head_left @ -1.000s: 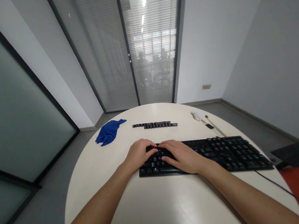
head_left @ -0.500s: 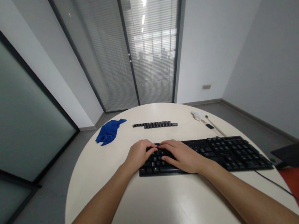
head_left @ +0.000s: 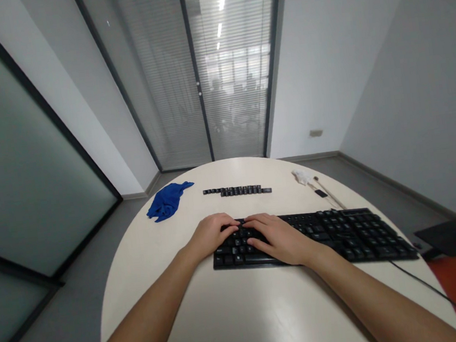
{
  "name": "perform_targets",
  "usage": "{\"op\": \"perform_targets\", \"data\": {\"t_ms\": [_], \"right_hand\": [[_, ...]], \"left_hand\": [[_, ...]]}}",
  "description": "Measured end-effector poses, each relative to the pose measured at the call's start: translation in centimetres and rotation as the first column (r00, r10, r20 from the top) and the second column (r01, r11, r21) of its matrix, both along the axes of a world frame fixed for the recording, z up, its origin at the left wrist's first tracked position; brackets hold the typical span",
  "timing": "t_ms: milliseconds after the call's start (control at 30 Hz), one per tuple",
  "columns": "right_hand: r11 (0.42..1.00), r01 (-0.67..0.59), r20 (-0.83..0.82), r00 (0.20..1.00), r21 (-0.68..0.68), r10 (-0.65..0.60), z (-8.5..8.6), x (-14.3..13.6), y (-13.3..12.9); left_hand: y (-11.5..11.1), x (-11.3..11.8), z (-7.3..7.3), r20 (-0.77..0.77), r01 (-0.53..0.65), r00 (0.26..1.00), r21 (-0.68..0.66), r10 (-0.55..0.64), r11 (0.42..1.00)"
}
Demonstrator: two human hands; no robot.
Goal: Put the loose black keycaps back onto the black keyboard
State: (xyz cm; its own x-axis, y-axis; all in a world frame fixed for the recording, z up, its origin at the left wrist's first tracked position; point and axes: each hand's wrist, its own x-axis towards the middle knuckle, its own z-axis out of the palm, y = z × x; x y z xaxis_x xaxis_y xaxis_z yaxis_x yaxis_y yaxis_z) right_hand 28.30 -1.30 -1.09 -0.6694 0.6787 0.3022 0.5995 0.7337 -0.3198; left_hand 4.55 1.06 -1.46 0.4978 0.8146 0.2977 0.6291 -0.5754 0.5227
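Note:
A black keyboard (head_left: pixel 367 235) lies across the round white table, with both hands over its left half. My left hand (head_left: pixel 213 236) is at the upper left of the keys, thumb and fingertips close together in a pinch. Whatever sits between those fingertips is too small to make out. My right hand (head_left: pixel 279 239) rests over the keys with its thumb apart from the fingers, and its fingertips almost meet those of my left hand. Beyond the hands, loose black keycaps (head_left: pixel 242 190) stand in staggered rows. The keys beneath my palms are hidden.
A crumpled blue cloth (head_left: pixel 168 201) lies at the table's left. To the right rear are a white crumpled piece (head_left: pixel 301 177), a small black item (head_left: pixel 320 193) and a thin stick (head_left: pixel 329 192). The keyboard cable (head_left: pixel 429 292) runs off the right edge of the table (head_left: pixel 245 322).
Both hands stay at nearly the same spot on the keyboard. The whole view has shifted very slightly; no object has visibly moved.

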Motion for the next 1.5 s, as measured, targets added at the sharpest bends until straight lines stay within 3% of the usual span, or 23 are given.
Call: {"op": "perform_targets", "data": {"t_ms": [200,500,867,1033,1300,1500], "right_hand": [[1.000,-0.004,-0.015,1.000,-0.003,0.004,-0.1,0.0,0.0],[1.000,-0.005,-0.006,1.000,0.003,0.005,-0.2,0.1,0.2],[1.000,-0.002,-0.009,1.000,0.005,0.002,-0.3,0.1,0.2],[1.000,-0.001,-0.009,1.000,0.000,0.001,-0.3,0.1,0.2],[1.000,-0.029,-0.021,0.999,0.000,0.029,0.1,0.0,0.0],[0.999,-0.039,-0.007,0.999,-0.004,0.039,0.3,0.0,0.1]], "left_hand": [[0.5,-0.3,-0.5,0.109,0.001,0.994,-0.093,0.010,0.996],[0.4,-0.1,-0.3,0.130,0.017,0.992,-0.113,-0.002,0.993],[0.0,0.0,-0.1,0.037,0.053,0.998,0.033,-0.055,0.998],[0.0,-0.1,-0.2,0.051,0.069,0.996,0.022,-0.070,0.997],[0.4,0.3,-0.9,0.114,-0.038,0.993,-0.045,0.043,0.998],[0.4,0.6,-1.3,0.131,-0.079,0.988,-0.001,0.078,0.997]]}}
